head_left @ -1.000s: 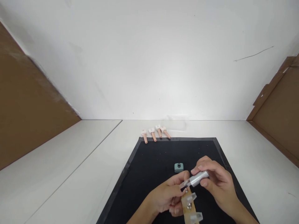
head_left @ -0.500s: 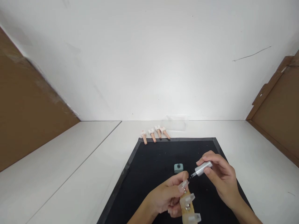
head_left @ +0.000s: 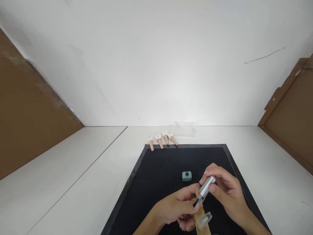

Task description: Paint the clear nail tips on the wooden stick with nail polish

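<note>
Since half a second ago, when the silver brush handle was held clear of the work, the right hand has brought it back in, and the dark brush end is now over the upper clear tip; contact can't be confirmed. Yellow strip has also shifted: three tips showed then, two now. My read: work has moved on to another tip, coating stage ongoing. Right grip: thumb and fingers pinching the handle. Left hand: thumb and fingers pinched around the strip beside that tip, above the black mat. Handle is a smooth metallic cylinder; strip is flat, mottled, wood-like; lower clear tip is glossy, translucent, plastic-looking, sticking out sideways. Teal bottle, squat, rounded-square, dark round neck, stands uncapped on the mat, just beyond the left hand.
</note>
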A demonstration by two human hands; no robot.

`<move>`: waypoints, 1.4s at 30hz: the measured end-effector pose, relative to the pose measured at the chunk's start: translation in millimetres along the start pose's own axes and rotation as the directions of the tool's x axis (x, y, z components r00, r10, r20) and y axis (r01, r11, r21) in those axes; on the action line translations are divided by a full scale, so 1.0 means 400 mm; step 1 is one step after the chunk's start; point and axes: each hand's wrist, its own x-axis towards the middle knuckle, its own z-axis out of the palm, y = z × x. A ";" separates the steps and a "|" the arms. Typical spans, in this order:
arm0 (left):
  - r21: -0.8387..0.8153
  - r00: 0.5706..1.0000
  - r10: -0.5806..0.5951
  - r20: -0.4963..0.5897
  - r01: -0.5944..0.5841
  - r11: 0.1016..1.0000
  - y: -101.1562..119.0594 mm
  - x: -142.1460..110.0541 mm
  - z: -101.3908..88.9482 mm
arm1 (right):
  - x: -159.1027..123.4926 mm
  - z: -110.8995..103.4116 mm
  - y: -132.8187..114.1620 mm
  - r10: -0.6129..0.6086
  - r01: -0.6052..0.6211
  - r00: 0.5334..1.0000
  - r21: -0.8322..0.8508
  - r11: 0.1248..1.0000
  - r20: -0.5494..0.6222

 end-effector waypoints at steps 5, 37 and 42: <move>-0.025 0.998 0.068 0.011 -0.068 0.997 -0.008 -0.003 0.000 | 0.010 -0.010 -0.001 -0.025 0.022 0.999 -0.090 0.996 -0.031; -0.069 0.990 0.132 0.039 -0.129 0.989 -0.014 -0.009 -0.008 | 0.009 -0.015 0.005 -0.054 0.054 0.998 -0.005 0.999 -0.031; -0.045 0.997 0.075 0.025 -0.074 0.996 -0.004 -0.004 -0.007 | 0.007 -0.010 -0.002 -0.065 0.068 0.995 -0.044 0.997 0.076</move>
